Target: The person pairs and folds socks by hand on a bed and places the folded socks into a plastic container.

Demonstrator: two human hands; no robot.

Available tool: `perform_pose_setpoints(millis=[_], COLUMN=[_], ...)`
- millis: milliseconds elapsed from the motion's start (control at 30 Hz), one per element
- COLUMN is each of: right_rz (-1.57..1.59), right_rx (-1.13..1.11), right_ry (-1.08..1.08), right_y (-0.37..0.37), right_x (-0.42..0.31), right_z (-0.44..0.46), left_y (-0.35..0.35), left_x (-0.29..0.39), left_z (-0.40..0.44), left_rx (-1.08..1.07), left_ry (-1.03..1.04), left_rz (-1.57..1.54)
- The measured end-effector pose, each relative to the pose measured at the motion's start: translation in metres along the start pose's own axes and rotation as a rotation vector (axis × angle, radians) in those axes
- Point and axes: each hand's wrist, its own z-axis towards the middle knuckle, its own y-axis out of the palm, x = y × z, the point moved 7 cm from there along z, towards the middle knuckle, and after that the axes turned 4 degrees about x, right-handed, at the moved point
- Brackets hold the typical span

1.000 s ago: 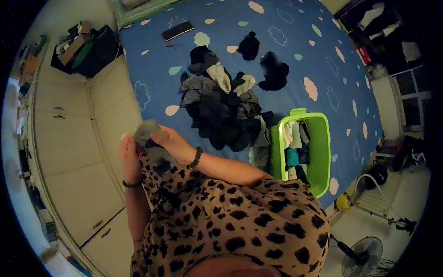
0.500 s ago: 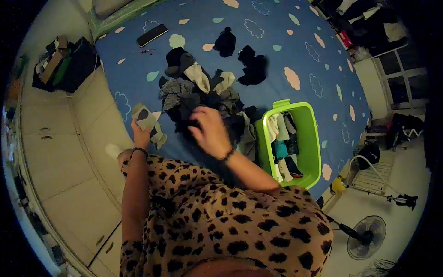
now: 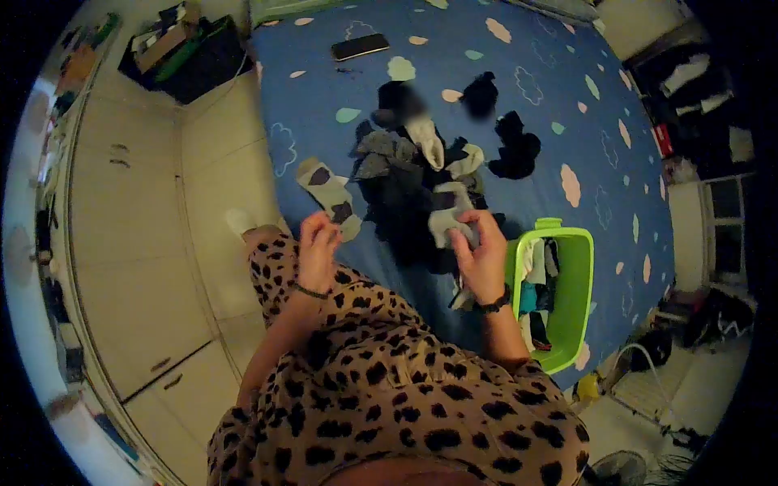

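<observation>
My right hand (image 3: 485,257) pinches a light grey sock (image 3: 450,217) with a dark patch, held over the near right side of a sock pile (image 3: 397,182). A similar pale sock (image 3: 327,191) with dark patches lies stretched out on the bed, left of the pile. Just below its near end is my left hand (image 3: 318,253), fingers loosely bent and apart, with nothing visible in them. The pile holds mostly black and dark grey socks, with a cream sock (image 3: 426,142) on top. Right of my right hand stands a green plastic bin (image 3: 577,304) with folded socks inside.
A blue bedspread (image 3: 308,105) with cloud and drop prints lies under everything. Black socks (image 3: 516,147) and a black bundle (image 3: 480,95) sit beyond the pile. A phone (image 3: 361,47) lies at the far left. Pale cabinets (image 3: 130,243) line the left side.
My left hand has let go of the pale sock, which now lies flat on the bed. My right hand has taken a similar sock from the pile. The view has shifted left.
</observation>
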Motion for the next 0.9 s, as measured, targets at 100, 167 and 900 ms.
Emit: perform_pose_setpoints(millis=[100, 167, 900], right_rz=[0.447, 0.503, 0.252], right_rx=[-0.292, -0.378, -0.576], right_ry=[0.190, 0.184, -0.016], right_y=[0.062, 0.098, 0.122], right_x=[-0.009, -0.016, -0.022], right_z=[-0.015, -0.027, -0.066], left_y=[0.050, 0.066, 0.029], left_x=[0.022, 0.030, 0.045], left_z=[-0.038, -0.048, -0.051], left_rx=[-0.246, -0.362, -0.262], left_ry=[-0.223, -0.315, 0.000], left_rz=[-0.341, -0.479, -0.581])
